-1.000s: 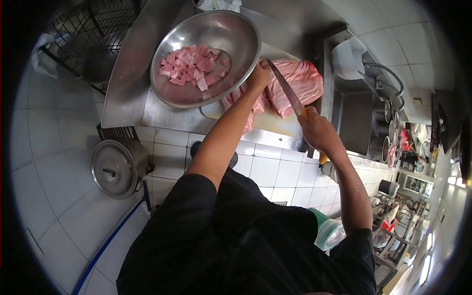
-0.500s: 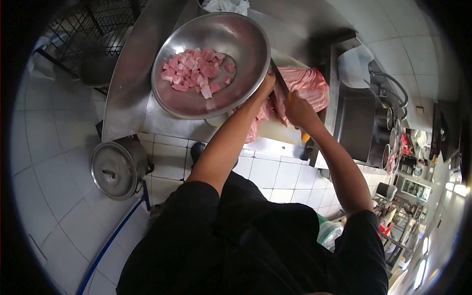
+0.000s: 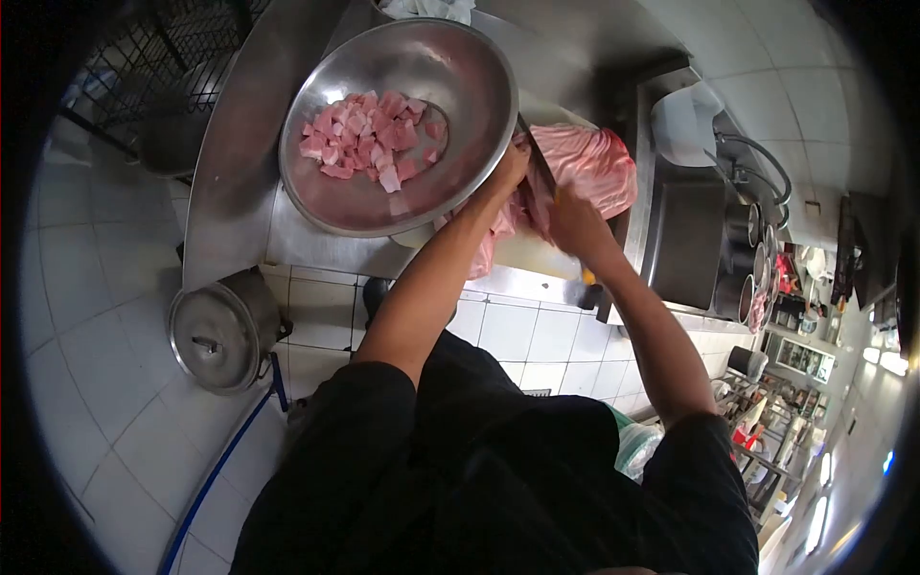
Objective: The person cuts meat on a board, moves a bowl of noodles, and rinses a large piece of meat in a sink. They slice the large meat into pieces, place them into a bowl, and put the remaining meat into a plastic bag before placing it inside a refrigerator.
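Observation:
A large slab of raw meat [image 3: 592, 172] lies on a pale cutting board [image 3: 537, 253] on the steel counter. My right hand [image 3: 577, 222] is closed round the handle of a knife [image 3: 539, 153], whose blade lies against the meat. Beside the blade, my left hand [image 3: 510, 169] rests at the meat, its fingers mostly hidden near the bowl's rim. A wide steel bowl [image 3: 460, 72] stands left of the meat and holds several pink meat cubes [image 3: 359, 134].
On the right are a sink [image 3: 685, 240], a white plastic container [image 3: 685, 125] and several pots [image 3: 747, 297]. A lidded pot [image 3: 213, 335] stands low on the left near a blue hose [image 3: 216, 470]. A wire rack [image 3: 163, 57] is at the upper left.
The whole view has shifted slightly, with the bowl and counter appearing further left. My right hand and the knife have moved a little along the meat. My left hand stays beside the blade.

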### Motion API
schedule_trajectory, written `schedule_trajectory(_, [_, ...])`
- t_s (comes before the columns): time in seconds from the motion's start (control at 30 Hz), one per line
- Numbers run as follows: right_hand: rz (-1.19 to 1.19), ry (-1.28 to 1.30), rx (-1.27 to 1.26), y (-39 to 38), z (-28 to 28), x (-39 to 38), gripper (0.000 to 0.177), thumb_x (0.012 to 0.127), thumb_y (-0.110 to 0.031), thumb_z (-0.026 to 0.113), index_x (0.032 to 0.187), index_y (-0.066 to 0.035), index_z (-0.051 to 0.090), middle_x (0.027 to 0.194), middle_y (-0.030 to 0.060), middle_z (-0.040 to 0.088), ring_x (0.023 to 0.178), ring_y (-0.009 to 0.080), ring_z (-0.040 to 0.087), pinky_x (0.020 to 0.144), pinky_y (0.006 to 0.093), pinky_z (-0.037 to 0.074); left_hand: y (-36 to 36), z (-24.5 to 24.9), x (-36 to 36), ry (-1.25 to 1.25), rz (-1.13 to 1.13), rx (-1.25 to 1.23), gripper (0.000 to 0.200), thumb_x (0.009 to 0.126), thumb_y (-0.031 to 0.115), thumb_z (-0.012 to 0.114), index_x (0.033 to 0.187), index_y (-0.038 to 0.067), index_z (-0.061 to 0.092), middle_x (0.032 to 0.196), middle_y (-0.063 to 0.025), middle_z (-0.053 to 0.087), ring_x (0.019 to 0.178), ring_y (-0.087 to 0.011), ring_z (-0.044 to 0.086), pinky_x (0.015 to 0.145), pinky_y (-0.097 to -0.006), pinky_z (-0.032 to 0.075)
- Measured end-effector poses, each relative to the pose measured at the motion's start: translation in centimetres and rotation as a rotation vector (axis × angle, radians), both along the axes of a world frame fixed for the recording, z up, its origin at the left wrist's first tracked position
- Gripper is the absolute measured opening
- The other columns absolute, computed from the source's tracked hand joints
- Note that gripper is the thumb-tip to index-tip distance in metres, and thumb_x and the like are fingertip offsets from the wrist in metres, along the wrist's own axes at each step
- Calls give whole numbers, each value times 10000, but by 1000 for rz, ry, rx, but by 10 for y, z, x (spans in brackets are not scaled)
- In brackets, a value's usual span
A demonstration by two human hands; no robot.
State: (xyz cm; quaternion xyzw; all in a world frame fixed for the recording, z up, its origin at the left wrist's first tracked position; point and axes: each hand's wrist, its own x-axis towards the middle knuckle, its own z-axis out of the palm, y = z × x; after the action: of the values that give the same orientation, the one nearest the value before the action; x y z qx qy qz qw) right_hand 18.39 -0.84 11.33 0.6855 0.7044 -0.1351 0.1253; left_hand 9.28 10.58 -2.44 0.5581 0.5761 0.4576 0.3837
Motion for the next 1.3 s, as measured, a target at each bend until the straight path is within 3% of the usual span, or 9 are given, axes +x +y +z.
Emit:
schedule_trajectory(0.07, [-186, 79, 26, 25, -10, -9, 315, 950, -222, 505, 1085, 62, 491, 1002, 368, 626, 881, 505, 643, 825, 552, 511, 7, -7, 2, 15, -4, -20, 262, 807, 164, 662, 964, -43, 632, 845, -224, 673, 782, -372, 667, 739, -440, 507])
schedule_trajectory(0.23, [-58, 20, -116, -54, 39, 0, 298, 957, -228, 506, 1105, 30, 485, 931, 316, 643, 869, 513, 638, 805, 591, 504, 6, 3, -7, -87, -72, -84, 284, 810, 193, 679, 996, -18, 644, 872, -218, 683, 835, -366, 674, 757, -434, 514])
schedule_trajectory(0.3, [-370, 30, -173, -83, 87, -27, 275, 953, -206, 519, 1085, 28, 457, 904, 308, 644, 863, 523, 635, 788, 610, 495, -1, 11, -6, -54, -27, -79, 280, 808, 202, 684, 985, -13, 652, 879, -218, 684, 834, -374, 671, 761, -438, 516])
schedule_trajectory(0.53, [-175, 117, 33, -13, -6, 9, 268, 957, -181, 459, 1076, 59, 453, 901, 333, 646, 914, 513, 640, 803, 581, 511, -1, 11, -14, -15, -37, 2, 267, 770, 203, 664, 926, -14, 666, 873, -225, 678, 832, -392, 662, 743, -449, 521])
schedule_trajectory(0.73, [64, 21, -141, -50, 38, 14, 294, 974, -233, 485, 1064, 42, 433, 876, 337, 651, 901, 508, 648, 802, 572, 514, -1, 23, -13, 42, -42, -43, 234, 791, 198, 655, 908, -4, 663, 837, -213, 678, 816, -391, 662, 752, -449, 522])
schedule_trajectory(0.83, [-395, 4, -212, -96, 86, -11, 310, 971, -235, 508, 1095, 37, 425, 869, 335, 646, 875, 514, 643, 793, 584, 510, -6, 30, -16, -43, -67, -59, 240, 781, 194, 671, 928, 5, 659, 831, -197, 685, 818, -383, 663, 770, -448, 519])
schedule_trajectory(1.0, [-149, 37, -30, -69, -2, 30, 310, 968, -243, 492, 1096, 37, 455, 884, 307, 650, 839, 511, 641, 772, 602, 506, -6, 41, -20, -4, -88, -100, 230, 748, 206, 696, 862, 11, 653, 820, -180, 688, 807, -367, 666, 739, -449, 511])
schedule_trajectory(1.13, [-250, 146, -9, -15, 3, 12, 341, 966, -273, 483, 1108, 35, 450, 957, 338, 647, 960, 511, 628, 842, 580, 492, 2, 36, -21, 24, -96, -163, 242, 731, 225, 734, 830, 18, 657, 787, -155, 692, 790, -333, 678, 714, -451, 512])
schedule_trajectory(1.3, [-270, 168, 20, -20, 7, 14, 348, 973, -296, 507, 1076, 31, 442, 954, 353, 645, 918, 523, 634, 813, 577, 495, -30, 37, -3, 124, 54, -158, 567, 690, 261, 774, 1136, -29, 577, 1115, -310, 624, 1078, -445, 610, 967, -508, 463])
